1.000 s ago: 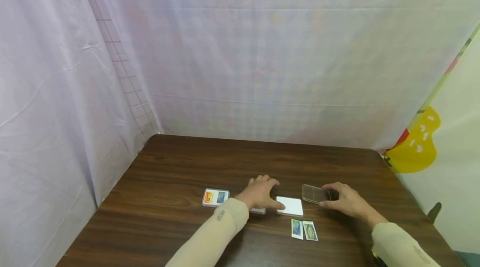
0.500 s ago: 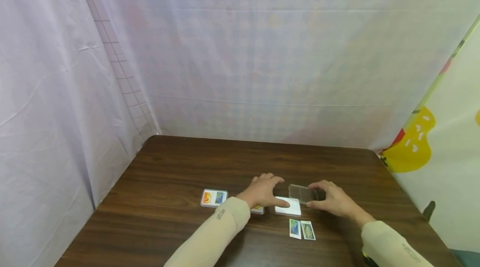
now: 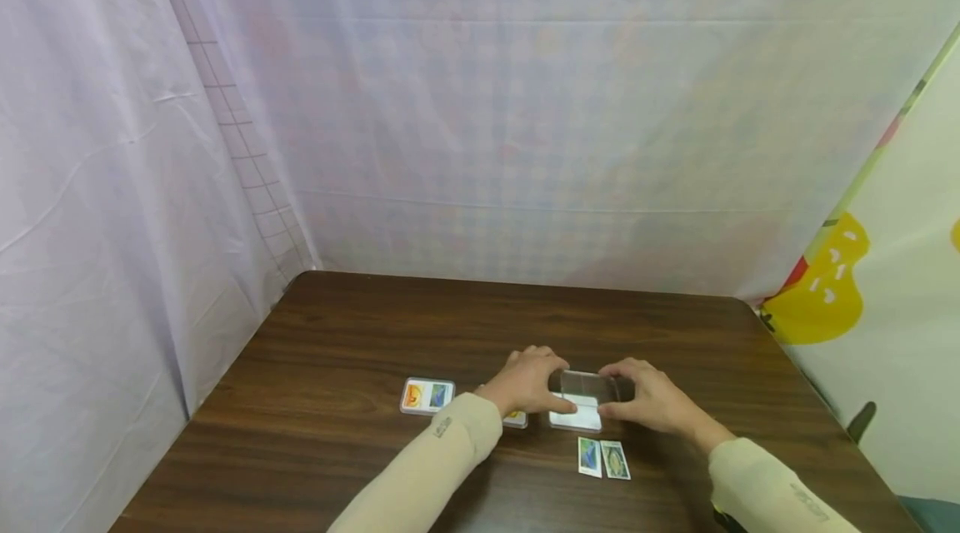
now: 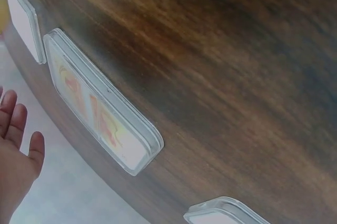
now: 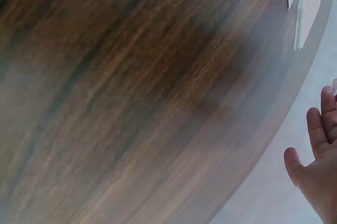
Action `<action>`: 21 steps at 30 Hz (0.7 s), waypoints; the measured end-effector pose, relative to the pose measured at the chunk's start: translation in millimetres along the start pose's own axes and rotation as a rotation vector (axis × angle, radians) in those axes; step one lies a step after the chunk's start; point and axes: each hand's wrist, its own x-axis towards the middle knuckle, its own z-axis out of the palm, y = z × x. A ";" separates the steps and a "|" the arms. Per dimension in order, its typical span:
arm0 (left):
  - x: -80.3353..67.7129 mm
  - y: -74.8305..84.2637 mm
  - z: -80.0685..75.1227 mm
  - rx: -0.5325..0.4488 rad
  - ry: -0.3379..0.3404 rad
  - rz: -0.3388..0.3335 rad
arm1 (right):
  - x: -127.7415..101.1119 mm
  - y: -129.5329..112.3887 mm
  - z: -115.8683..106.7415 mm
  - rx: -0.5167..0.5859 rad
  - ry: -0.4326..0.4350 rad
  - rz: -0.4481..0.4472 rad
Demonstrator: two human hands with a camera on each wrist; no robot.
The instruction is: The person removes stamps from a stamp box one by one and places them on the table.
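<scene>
My right hand (image 3: 654,401) pinches a clear plastic lid (image 3: 588,386) by its right end, thumb on the near side and fingers on the far side. The lid hangs over a white-faced flat case (image 3: 576,421) and overlaps its far part in the head view. At the lid's left end is my left hand (image 3: 527,383), thumb and fingers spread apart, fingertips right at the lid's edge. Two small picture cards, one blue-green (image 3: 589,457) and one with an oval design (image 3: 616,460), lie side by side just nearer than the white-faced case.
Left of the white-faced case lies a clear case with orange pictures (image 4: 100,105), partly hidden by my left hand in the head view. Farther left is another case with two pictures (image 3: 427,396). The dark wooden table (image 3: 360,316) meets white curtains (image 3: 480,141) behind.
My right hand has carried the clear lid leftward, from beside the white-faced case to over it. My left hand has stayed nearly in place, its fingertips now at the lid.
</scene>
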 end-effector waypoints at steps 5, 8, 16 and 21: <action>0.2 -2.1 1.4 0.022 0.004 0.009 | 1.5 -1.2 0.8 -0.004 -0.011 -0.007; -1.0 -3.2 1.1 0.031 0.007 0.015 | 2.2 -0.8 1.2 -0.012 -0.022 -0.023; -2.7 -8.9 1.9 0.041 0.004 0.025 | 1.3 -2.9 3.0 -0.028 -0.066 -0.059; -5.2 -11.8 5.1 0.045 0.004 0.029 | 1.7 -3.4 8.3 -0.086 -0.066 -0.089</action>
